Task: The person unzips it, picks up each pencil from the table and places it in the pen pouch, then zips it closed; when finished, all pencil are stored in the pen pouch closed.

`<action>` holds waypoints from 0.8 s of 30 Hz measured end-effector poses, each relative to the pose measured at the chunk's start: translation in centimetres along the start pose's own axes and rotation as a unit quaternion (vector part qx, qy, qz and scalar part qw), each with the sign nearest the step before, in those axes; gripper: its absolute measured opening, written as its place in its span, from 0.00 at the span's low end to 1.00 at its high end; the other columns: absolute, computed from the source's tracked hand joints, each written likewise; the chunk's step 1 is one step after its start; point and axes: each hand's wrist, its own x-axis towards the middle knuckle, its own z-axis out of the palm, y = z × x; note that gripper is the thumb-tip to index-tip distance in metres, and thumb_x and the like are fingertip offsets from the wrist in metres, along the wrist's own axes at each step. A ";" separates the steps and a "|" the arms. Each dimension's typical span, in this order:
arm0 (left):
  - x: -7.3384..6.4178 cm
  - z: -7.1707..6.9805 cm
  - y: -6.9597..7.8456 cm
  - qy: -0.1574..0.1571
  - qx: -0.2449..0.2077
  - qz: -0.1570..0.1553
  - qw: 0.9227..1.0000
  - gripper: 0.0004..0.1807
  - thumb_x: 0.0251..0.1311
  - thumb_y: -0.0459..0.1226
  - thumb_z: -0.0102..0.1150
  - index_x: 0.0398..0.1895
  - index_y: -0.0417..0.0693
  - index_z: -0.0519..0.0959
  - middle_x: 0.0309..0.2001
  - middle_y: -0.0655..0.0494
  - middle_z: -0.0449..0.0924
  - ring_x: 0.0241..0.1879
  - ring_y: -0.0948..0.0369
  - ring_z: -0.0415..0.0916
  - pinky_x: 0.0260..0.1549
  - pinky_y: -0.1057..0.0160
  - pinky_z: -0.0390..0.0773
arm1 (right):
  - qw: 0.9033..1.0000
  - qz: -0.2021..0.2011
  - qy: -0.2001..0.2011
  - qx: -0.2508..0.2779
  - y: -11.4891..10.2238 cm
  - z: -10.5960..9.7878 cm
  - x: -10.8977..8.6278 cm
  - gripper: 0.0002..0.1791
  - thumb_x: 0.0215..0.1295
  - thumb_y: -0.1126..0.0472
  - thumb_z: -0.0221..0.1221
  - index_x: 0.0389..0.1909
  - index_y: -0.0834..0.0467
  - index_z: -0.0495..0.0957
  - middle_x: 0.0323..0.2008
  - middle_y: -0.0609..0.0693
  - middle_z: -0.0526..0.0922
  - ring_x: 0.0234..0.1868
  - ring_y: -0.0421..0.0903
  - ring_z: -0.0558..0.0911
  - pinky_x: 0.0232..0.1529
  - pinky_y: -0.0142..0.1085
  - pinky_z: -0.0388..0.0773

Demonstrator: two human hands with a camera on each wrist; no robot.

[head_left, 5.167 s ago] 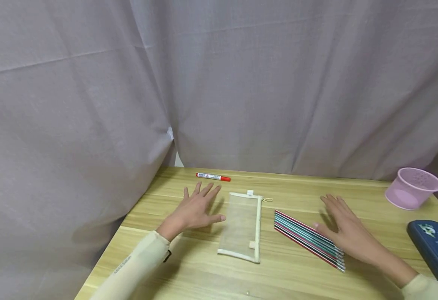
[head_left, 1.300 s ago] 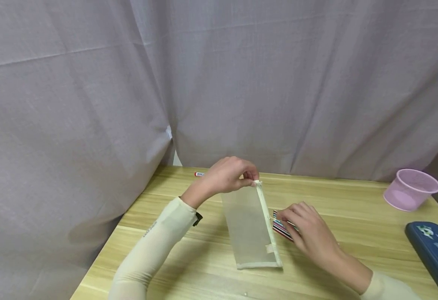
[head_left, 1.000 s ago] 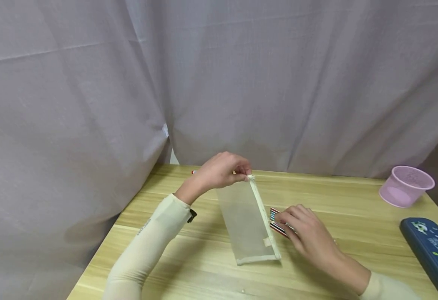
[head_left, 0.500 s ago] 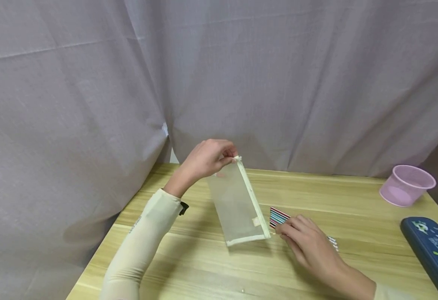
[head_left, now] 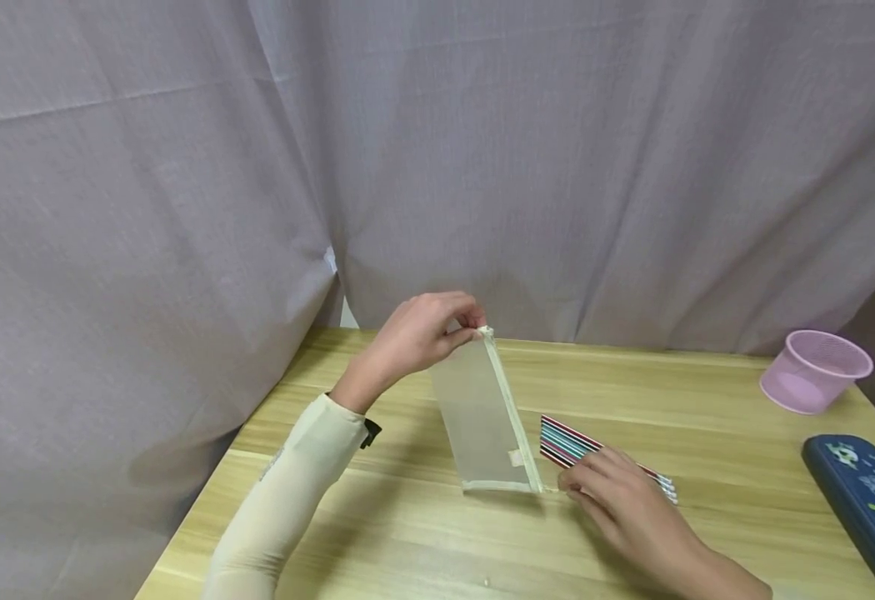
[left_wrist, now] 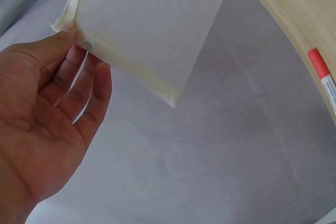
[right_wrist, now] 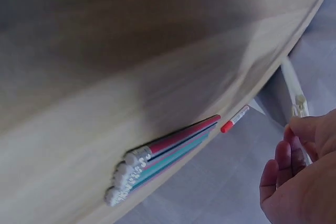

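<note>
A pale mesh zipper pouch point(head_left: 475, 417) stands tilted above the table, its zipper edge facing right. My left hand point(head_left: 424, 333) pinches its top corner between thumb and fingers; the left wrist view shows this grip on the pouch point(left_wrist: 142, 19) closely. At the zipper's lower end, my right hand point(head_left: 625, 508) pinches the small zipper pull point(head_left: 549, 491). Whether the zipper's two sides are parted is hard to tell. Behind the right hand lies a row of striped pencils point(head_left: 567, 442), partly covered by it; their white ends point(right_wrist: 123, 179) show in the right wrist view.
A red and white marker point(right_wrist: 234, 119) lies near the table's back edge, hidden in the head view. A pink mesh pen cup point(head_left: 812, 375) stands at the back right, with a dark blue pencil case point(head_left: 865, 500) in front. Grey curtains point(head_left: 482, 167) hang behind the table.
From lying flat, the pouch has been lifted by my left hand. My right hand took the zipper pull and drew it down along the zipper to the lower corner.
</note>
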 end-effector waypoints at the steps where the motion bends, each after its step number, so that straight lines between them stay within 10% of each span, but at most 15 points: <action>1: -0.2 0.0 0.2 -0.002 -0.007 0.006 1.000 0.03 0.68 0.40 0.70 0.42 0.56 0.85 0.40 0.66 0.88 0.41 0.70 0.86 0.41 0.63 0.85 | 1.000 0.001 0.001 0.002 -0.1 0.0 -0.2 0.16 0.52 0.65 0.73 0.38 0.44 0.83 0.40 0.31 0.83 0.43 0.33 0.78 0.57 0.23 0.71; 13: -1.8 1.0 2.1 -0.020 -0.040 0.037 0.998 0.04 0.67 0.43 0.71 0.42 0.60 0.85 0.41 0.70 0.87 0.43 0.73 0.84 0.41 0.68 0.83 | 0.997 0.019 -0.030 0.073 -0.3 -0.3 -0.5 0.21 0.55 0.66 0.76 0.44 0.41 0.82 0.40 0.29 0.81 0.41 0.29 0.78 0.42 0.18 0.72; 24: -2.4 2.8 4.4 -0.002 -0.004 0.099 0.995 0.04 0.68 0.43 0.70 0.43 0.60 0.85 0.41 0.71 0.86 0.41 0.74 0.83 0.40 0.71 0.82 | 0.980 0.148 -0.020 0.131 -2.0 0.8 2.3 0.12 0.71 0.64 0.66 0.49 0.46 0.85 0.41 0.34 0.89 0.42 0.28 0.83 0.40 0.27 0.84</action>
